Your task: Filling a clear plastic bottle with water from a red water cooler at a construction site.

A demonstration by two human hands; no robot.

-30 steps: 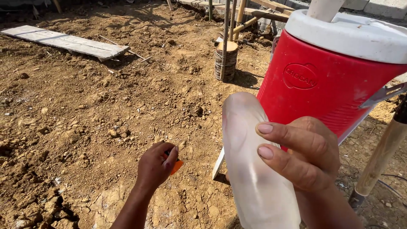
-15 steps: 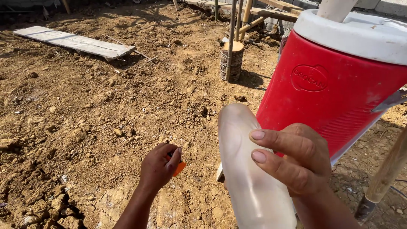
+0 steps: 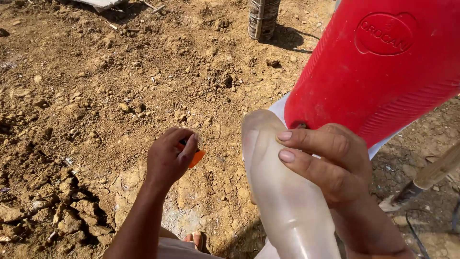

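My right hand (image 3: 330, 163) grips a cloudy, translucent plastic bottle (image 3: 282, 201), tilted with its bottom end up towards a big red water cooler (image 3: 383, 62). The bottle's upper end sits just below the cooler's lower edge, beside a white base (image 3: 280, 108). My left hand (image 3: 170, 156) is closed around a small orange cap-like piece (image 3: 195, 157), held out to the left of the bottle over the bare dirt.
Dry, lumpy brown earth (image 3: 96, 96) with stones fills the left side. A rusty ribbed can or post (image 3: 262, 18) stands at the top centre. A wooden tool handle (image 3: 431, 175) lies at the right. My foot (image 3: 195, 240) shows at the bottom.
The view has dropped and closed in on the cooler. The bottle has risen closer to the cooler's underside. My left hand still holds the orange piece.
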